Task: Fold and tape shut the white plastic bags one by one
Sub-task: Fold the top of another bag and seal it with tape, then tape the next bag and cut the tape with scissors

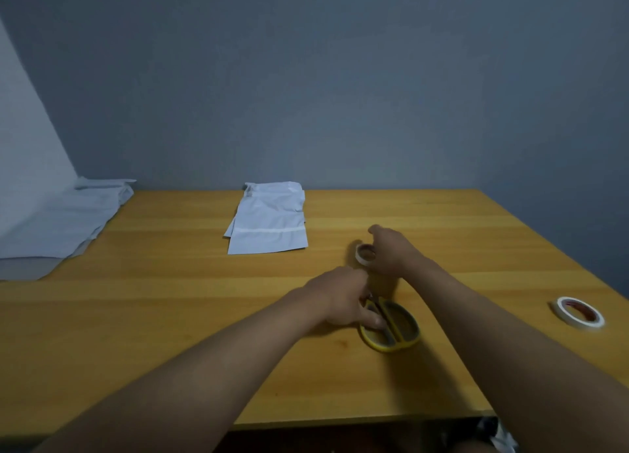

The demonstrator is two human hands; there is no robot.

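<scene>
2 hands [343, 299], fingers [372, 319] on scissors [396, 330].

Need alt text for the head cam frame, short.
A person's left hand grips yellow-handled scissors on a wooden table while the right hand holds a tape roll just beyond. Folded white bags lie farther back, more bags far left, a second roll at right.

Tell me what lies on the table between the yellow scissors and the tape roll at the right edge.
Nothing: in the head view, only bare table separates the scissors from that tape roll.
</scene>
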